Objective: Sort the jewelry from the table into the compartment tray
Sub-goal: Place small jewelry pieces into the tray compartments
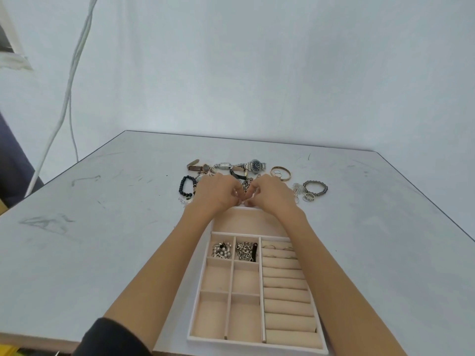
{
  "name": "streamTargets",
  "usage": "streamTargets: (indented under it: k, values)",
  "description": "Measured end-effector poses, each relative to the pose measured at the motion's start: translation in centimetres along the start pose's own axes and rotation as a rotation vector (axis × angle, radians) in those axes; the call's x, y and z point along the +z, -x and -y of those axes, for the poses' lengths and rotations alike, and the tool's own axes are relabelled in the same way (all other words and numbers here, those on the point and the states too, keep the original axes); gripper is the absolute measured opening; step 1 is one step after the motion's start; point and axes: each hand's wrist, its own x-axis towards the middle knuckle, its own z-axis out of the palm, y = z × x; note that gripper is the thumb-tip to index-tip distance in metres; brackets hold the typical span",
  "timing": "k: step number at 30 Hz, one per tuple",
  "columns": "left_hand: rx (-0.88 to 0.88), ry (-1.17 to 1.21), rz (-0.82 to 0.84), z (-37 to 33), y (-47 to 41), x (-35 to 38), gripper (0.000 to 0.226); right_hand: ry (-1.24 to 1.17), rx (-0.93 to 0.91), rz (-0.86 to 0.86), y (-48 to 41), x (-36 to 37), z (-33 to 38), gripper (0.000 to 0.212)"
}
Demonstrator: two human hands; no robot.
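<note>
On the table (pixel 102 227), a black bead bracelet (pixel 185 187) is seen at the left of the loose jewelry. The left hand (pixel 214 195) and right hand (pixel 271 195) are held with fingers curled and fingertips meeting just past the far edge of the compartment tray (pixel 257 346); whether anything is pinched cannot be told. A grey bead bracelet (pixel 315 190) is laid at the right.
</note>
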Motion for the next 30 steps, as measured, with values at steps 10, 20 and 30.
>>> streamTargets:
  k: [10, 20, 30]
  values:
    - [-0.031, 0.005, 0.042, 0.2, -0.4, 0.3, 0.017, -0.032, 0.0, 0.015, 0.0, 0.0, -0.2, 0.017]
    - [-0.037, 0.26, 0.011, 0.8, 0.0, 1.1, 0.012, -0.031, -0.03, 0.001, 0.1, 0.1, -0.3, 0.015]
    - [-0.066, 0.489, -0.11, 2.2, 0.8, 1.3, 0.014, -0.003, -0.093, 0.013, 0.1, 0.3, -0.2, 0.017]
